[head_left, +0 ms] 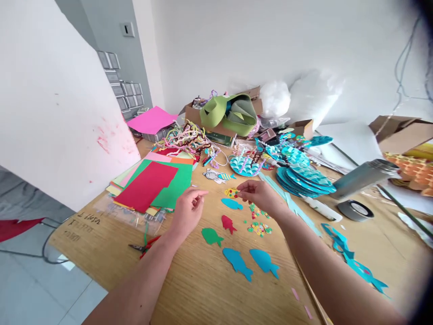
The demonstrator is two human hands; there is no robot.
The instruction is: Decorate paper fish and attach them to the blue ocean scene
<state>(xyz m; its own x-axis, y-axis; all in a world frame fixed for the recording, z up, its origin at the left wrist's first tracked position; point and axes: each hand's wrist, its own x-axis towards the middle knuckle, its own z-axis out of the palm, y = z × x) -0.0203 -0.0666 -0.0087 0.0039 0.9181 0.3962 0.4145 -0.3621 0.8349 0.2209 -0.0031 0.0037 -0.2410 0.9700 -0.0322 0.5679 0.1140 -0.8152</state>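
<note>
Forearms enter from 6 o'clock, both angled twd table centre. L hand [189, 210] palm-in, wrist straight, thumb + index tips pressed together; can't tell if anything tiny sits btwn them. R hand [260, 194] at its 3 o'clock, fingers curled, thumb + index pinching edge of the yellow fish [231, 192], which sits at that hand's 9 o'clock, low over the table [203, 289]. Blue fish [232, 204] just under it at 6; red fish [228, 224] + green fish [211, 236] nearer; scissors [144, 247] at L hand's 8 o'clock
</note>
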